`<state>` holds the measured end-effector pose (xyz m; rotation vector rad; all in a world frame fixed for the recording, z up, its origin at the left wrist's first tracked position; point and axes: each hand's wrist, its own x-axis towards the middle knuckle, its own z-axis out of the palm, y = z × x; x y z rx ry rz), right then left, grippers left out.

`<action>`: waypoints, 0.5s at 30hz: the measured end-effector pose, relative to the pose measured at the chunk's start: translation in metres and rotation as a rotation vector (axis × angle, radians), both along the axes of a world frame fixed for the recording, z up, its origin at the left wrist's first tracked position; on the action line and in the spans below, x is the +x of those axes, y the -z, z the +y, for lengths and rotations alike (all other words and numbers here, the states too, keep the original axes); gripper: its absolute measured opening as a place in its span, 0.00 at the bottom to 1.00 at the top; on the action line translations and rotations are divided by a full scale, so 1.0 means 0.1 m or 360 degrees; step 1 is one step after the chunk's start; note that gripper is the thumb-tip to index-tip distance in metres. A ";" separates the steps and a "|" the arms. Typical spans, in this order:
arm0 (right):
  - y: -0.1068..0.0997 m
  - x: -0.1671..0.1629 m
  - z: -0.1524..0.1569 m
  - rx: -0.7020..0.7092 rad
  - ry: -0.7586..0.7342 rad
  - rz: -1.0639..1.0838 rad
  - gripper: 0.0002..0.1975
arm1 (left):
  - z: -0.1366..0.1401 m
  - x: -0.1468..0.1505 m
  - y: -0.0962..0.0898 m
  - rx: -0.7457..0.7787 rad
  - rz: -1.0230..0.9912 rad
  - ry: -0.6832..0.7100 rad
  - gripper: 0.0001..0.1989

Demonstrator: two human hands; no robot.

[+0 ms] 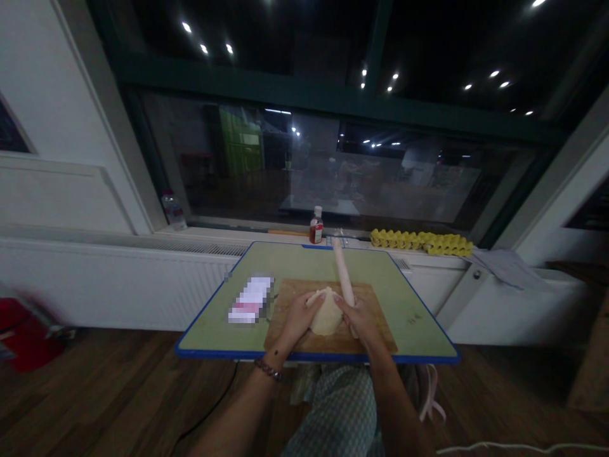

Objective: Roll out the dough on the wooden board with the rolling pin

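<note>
A pale flat piece of dough (327, 317) is held between my two hands over a wooden board (380, 317). My left hand (301, 315) grips its left edge, thumb on top and fingers mostly hidden beneath. On the opposite edge, my right hand (358, 317) pinches the dough with the thumb on top. A light rolling pin (342, 270) lies lengthwise on the board, its near part passing by my right hand, which partly covers it. Whether that hand also touches the pin, I cannot tell.
The board rests on a green table (285, 259) with a blue rim. A lit phone (252, 299), blurred out, lies at left. On the windowsill behind stand a small bottle (316, 227), yellow egg cartons (421, 241) and a clear bottle (173, 211). A red bucket (28, 333) is on the floor.
</note>
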<state>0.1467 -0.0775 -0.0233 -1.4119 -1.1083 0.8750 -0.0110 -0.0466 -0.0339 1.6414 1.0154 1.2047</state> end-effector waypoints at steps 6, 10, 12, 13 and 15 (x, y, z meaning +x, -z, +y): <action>-0.06 -0.02 -0.04 -0.0040 0.0016 0.0033 0.27 | -0.01 -0.01 -0.01 0.0008 -0.0024 -0.0022 0.24; -0.08 -0.05 -0.05 -0.0026 0.0032 0.0059 0.28 | -0.01 -0.01 -0.01 0.0001 -0.0055 -0.0016 0.25; -0.08 -0.06 -0.05 -0.0013 0.0037 0.0066 0.28 | -0.01 -0.01 -0.01 -0.0007 -0.0073 -0.0013 0.26; -0.08 -0.06 -0.05 -0.0007 0.0040 0.0067 0.28 | -0.01 -0.01 -0.01 -0.0011 -0.0083 -0.0011 0.27; -0.08 -0.06 -0.05 -0.0002 0.0042 0.0065 0.28 | -0.01 -0.01 -0.01 -0.0016 -0.0100 -0.0007 0.27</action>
